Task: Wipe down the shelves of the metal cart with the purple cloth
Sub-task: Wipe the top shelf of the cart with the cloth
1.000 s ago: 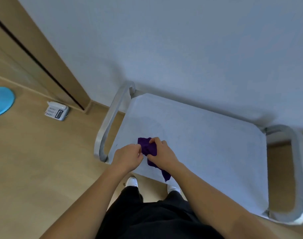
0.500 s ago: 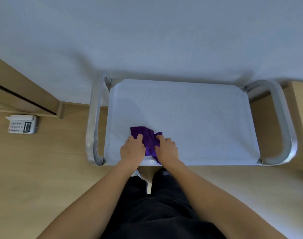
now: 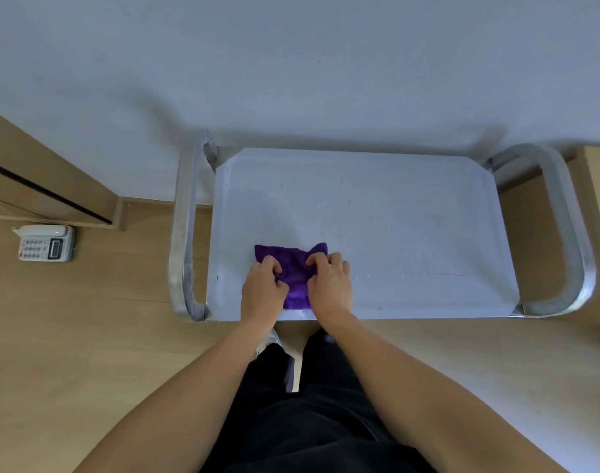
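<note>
The purple cloth (image 3: 293, 268) lies on the top shelf of the metal cart (image 3: 394, 216), near its front left corner. My left hand (image 3: 262, 290) pinches the cloth's left part with curled fingers. My right hand (image 3: 331, 283) pinches its right part the same way. The cloth is bunched between the two hands and spreads flat behind them. The cart's lower shelves are hidden under the top one.
Tubular handles curve around the cart's left end (image 3: 184, 233) and right end (image 3: 564, 233). A white wall stands right behind the cart. A white desk phone (image 3: 46, 243) sits on the wooden floor to the left, by a wooden door frame (image 3: 53, 192). Wooden furniture (image 3: 598, 233) adjoins the right handle.
The view has swung to face the cart squarely. The cloth has been laid out wider on the shelf, and both hands have curled their fingers into it.
</note>
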A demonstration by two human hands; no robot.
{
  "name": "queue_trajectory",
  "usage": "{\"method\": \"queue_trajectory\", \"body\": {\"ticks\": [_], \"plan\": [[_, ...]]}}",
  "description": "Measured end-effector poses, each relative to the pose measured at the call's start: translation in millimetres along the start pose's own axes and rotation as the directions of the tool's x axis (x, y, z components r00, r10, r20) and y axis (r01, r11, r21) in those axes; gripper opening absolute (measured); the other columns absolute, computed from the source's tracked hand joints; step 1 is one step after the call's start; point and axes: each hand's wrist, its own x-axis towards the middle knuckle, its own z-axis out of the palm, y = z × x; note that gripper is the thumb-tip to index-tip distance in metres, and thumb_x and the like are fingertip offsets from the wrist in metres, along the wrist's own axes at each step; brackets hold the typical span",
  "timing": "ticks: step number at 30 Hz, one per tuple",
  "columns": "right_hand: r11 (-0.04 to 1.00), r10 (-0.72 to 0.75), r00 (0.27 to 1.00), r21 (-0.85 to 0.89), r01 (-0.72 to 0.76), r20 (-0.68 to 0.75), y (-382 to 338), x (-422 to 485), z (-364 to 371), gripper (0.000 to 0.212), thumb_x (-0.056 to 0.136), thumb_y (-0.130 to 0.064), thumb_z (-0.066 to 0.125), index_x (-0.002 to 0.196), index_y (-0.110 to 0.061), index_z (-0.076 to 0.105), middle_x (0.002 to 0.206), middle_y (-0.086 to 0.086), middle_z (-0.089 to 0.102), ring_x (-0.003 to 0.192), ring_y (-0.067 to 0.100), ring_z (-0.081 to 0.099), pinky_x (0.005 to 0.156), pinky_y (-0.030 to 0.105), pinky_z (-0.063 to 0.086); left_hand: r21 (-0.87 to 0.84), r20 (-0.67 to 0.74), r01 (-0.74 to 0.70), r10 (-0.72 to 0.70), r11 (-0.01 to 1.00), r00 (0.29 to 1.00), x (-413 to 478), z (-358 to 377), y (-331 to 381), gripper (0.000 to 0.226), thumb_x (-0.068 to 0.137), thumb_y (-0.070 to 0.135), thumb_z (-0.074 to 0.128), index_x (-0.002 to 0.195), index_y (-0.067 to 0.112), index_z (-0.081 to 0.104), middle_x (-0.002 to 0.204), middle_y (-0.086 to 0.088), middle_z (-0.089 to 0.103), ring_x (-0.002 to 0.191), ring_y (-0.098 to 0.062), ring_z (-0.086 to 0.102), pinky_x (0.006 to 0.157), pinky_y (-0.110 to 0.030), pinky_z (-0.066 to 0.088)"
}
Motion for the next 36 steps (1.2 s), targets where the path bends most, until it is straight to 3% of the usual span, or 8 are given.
{"method": "queue_trajectory", "body": {"ticks": [4,8,12,18,22,27,33,36], "plan": [[0.988,-0.142,0.987,-0.069,0.137,-0.079,-18,-1,11,0.050,0.083,0.001,0.053,0.126,-0.023,0.057,0.134,0.008,0.047,0.123,0.030,0.041,0.100,0.041,0.041,0.199,-0.058,-0.077,0.090,0.977,0.994,-7,-7,-20,0.023,0.087,0.017,0.061,0.109,0.016,0.056,0.100,-0.004,0.054,0.089,-0.022,0.055,0.070,-0.035,0.052],[0.969,-0.189,0.974,-0.134,0.206,0.127,-22,2,37,0.051,0.099,-0.022,0.047,0.147,-0.033,0.036,0.161,0.007,0.020,0.148,0.036,0.011,0.118,0.050,0.020,0.387,-0.004,-0.011,0.014,0.922,1.000,-16,-17,-63,0.031,0.087,0.017,0.058,0.118,0.011,0.058,0.129,-0.012,0.045,0.118,-0.029,0.045,0.089,-0.038,0.047],[0.914,-0.237,0.942,-0.274,0.299,0.238,-30,-9,70,0.057,0.102,-0.036,0.034,0.154,-0.035,0.013,0.164,0.004,-0.001,0.146,0.048,-0.007,0.118,0.060,0.006,0.234,0.002,0.010,-0.011,0.972,1.000,-29,-24,-86,0.036,0.089,0.008,0.053,0.125,0.009,0.055,0.144,-0.008,0.037,0.135,-0.023,0.036,0.100,-0.034,0.042],[0.730,-0.526,0.766,-0.265,0.629,0.369,-33,-23,88,0.054,0.099,-0.048,0.035,0.151,-0.039,0.023,0.161,-0.001,0.022,0.149,0.039,0.007,0.119,0.057,0.015,0.101,-0.060,0.006,0.000,0.995,0.998,-44,-28,-96,0.036,0.087,0.001,0.052,0.123,0.003,0.051,0.140,-0.007,0.043,0.127,-0.024,0.045,0.097,-0.035,0.046],[0.812,-0.380,0.876,-0.348,0.469,0.297,-6,15,56,0.055,0.099,-0.058,0.020,0.151,-0.044,0.017,0.163,-0.005,0.014,0.150,0.033,0.003,0.121,0.052,0.006,0.167,-0.009,-0.023,0.025,0.986,1.000,-45,-26,-101,0.042,0.086,0.002,0.051,0.128,0.005,0.050,0.150,-0.009,0.035,0.130,-0.027,0.043,0.088,-0.036,0.050],[0.887,-0.253,0.939,-0.332,0.321,0.232,-17,7,63,0.057,0.101,-0.049,0.030,0.154,-0.034,0.013,0.164,0.002,0.009,0.148,0.043,0.001,0.118,0.057,0.007,0.186,0.037,-0.049,0.043,0.981,0.998,-48,-25,-104,0.046,0.085,0.002,0.051,0.130,0.007,0.048,0.153,-0.008,0.028,0.131,-0.026,0.043,0.087,-0.034,0.051],[0.653,-0.588,0.700,-0.272,0.707,0.406,-19,-25,82,0.055,0.102,-0.052,0.021,0.154,-0.035,0.018,0.162,-0.002,0.019,0.149,0.036,0.005,0.120,0.054,0.013,0.133,0.015,-0.029,0.027,0.991,1.000,-55,-24,-107,0.040,0.086,0.001,0.053,0.126,0.003,0.049,0.153,-0.006,0.027,0.131,-0.023,0.044,0.097,-0.031,0.047],[0.617,-0.597,0.705,-0.343,0.708,0.383,-2,12,64,0.053,0.101,-0.056,0.015,0.151,-0.041,0.020,0.160,-0.006,0.024,0.149,0.032,0.011,0.121,0.050,0.010,0.146,0.040,-0.068,0.063,0.987,0.997,-57,-23,-108,0.043,0.083,-0.003,0.051,0.126,0.005,0.049,0.155,-0.006,0.026,0.127,-0.025,0.047,0.086,-0.032,0.051]]}}
